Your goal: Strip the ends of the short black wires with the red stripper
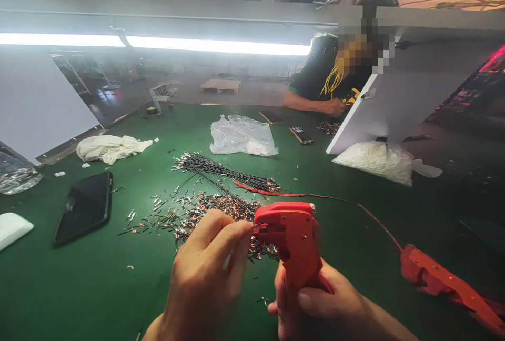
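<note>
My right hand (319,299) is wrapped around the handle of a red wire stripper (300,243), held upright above the table with its jaws facing left. At those jaws my left hand (211,257) pinches a thin black wire (256,224), and only a short bit of it shows past the fingertips. Behind and below lies a heap of cut wire bits (229,205), dark with copper and silvery ends, partly covered by my left hand and the tool. A bundle of black wires (224,170) with bare ends lies just beyond the heap.
A second red tool (445,275) lies at right, a red-and-dark cord (315,195) running to it. On the green table (118,293) are a black phone (84,207), white cloth (112,148), clear plastic bag (242,136) and white-filled bag (376,162). Opposite, a co-worker's hand (335,107) holds a yellow tool.
</note>
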`<state>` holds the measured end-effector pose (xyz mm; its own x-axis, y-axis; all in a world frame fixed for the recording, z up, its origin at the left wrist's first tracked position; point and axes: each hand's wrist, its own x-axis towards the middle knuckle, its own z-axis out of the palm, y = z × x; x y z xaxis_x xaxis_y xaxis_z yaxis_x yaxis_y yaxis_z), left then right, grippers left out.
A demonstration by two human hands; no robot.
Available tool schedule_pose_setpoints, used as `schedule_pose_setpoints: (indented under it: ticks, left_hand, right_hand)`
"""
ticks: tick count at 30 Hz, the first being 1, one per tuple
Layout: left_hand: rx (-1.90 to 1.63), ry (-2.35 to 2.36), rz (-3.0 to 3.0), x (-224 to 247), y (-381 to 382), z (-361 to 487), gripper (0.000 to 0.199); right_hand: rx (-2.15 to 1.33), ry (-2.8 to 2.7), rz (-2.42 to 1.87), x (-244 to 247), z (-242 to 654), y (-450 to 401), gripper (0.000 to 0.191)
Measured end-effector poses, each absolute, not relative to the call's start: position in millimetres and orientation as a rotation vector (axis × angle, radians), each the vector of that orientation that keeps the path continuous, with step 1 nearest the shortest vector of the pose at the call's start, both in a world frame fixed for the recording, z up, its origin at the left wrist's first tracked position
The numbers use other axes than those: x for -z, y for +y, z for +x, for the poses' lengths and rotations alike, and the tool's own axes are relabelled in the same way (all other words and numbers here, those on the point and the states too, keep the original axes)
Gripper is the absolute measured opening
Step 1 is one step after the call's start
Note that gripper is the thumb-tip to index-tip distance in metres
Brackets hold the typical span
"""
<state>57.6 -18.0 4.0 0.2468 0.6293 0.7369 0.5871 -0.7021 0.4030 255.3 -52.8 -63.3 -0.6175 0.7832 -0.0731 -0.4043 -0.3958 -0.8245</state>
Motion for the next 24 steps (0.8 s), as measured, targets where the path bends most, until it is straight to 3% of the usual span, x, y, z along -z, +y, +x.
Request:
schedule_pose_setpoints:
  ticks: [11,24]
  left_hand:
    - [-1.452,1.162,2.612,-8.6,-12.7,49.1,0.024]
    - [-1.267,1.197,2.59,-4.0,-4.8,44.0,0.014]
  right_hand:
    - [-1.987,-1.06,-0.757,72.6,256.6,-58.9,0.031]
    - [-1.844,-1.107,-0.844,53.1,244.8,-65.1,0.052]
